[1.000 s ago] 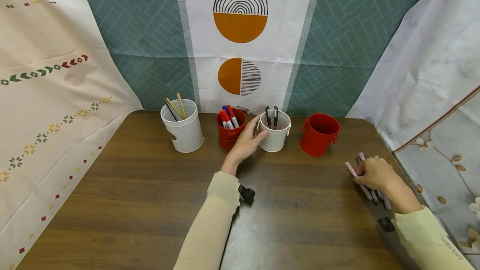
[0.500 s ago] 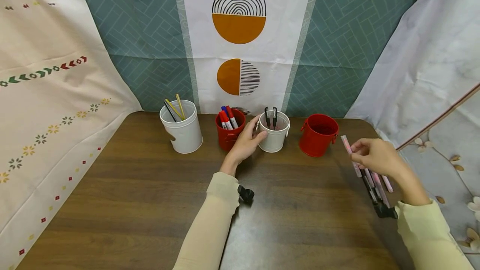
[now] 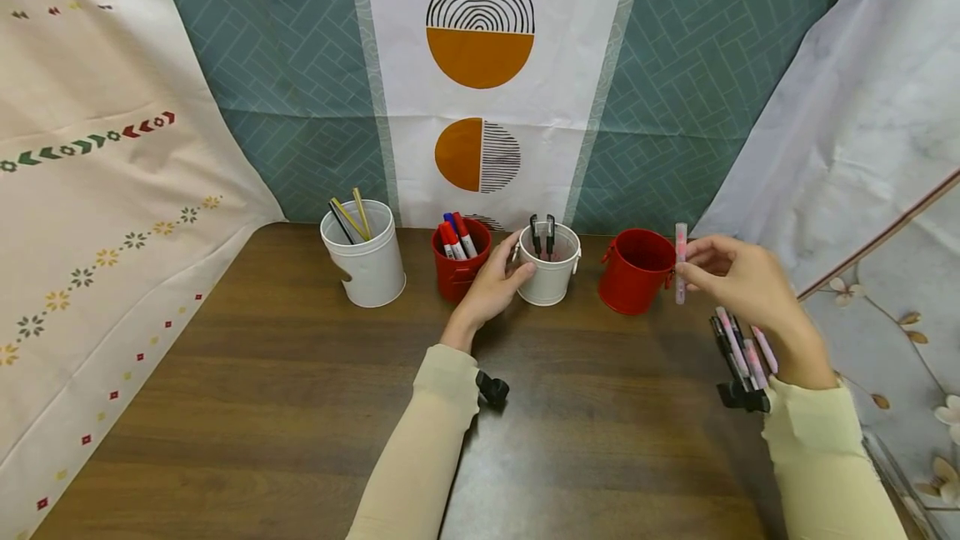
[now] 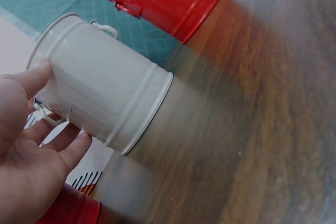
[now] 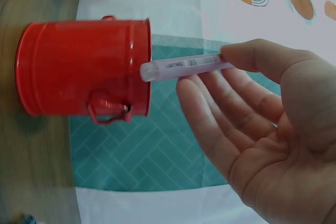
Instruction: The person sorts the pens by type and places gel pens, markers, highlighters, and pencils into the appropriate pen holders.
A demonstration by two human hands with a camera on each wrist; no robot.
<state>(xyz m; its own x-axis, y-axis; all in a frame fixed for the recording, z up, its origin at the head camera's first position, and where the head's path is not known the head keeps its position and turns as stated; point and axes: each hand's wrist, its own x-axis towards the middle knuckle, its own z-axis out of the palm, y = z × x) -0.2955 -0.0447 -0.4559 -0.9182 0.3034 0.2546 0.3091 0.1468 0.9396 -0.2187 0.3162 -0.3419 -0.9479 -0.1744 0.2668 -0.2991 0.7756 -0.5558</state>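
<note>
Between thumb and fingertips, my right hand (image 3: pixel 742 273) pinches a pink pen (image 3: pixel 680 263) with a translucent barrel, nearly upright. In the right wrist view the pen's end overlaps the rim of a red bucket (image 5: pixel 86 69), which has small side handles. My left hand (image 3: pixel 491 282) holds the side of a small white bucket (image 4: pixel 105 80), thumb on its front and fingers by its handle. Two black pens (image 3: pixel 551 238) stand inside that white bucket. More pink and black pens (image 3: pixel 738 348) lie in a loose bunch on the table, below the right hand.
Left of the left hand stands another red bucket (image 3: pixel 454 280) with red and blue markers. A larger white bucket (image 3: pixel 375 273) farther left holds yellow and black pencil-like sticks. Patterned cloths (image 3: pixel 300 107) hang behind and beside the wooden table (image 3: pixel 262 407).
My right hand has lifted the pink pen from the bunch, moved it up and left toward the red bucket, and turned it upright. My left hand has stayed on the white bucket.
</note>
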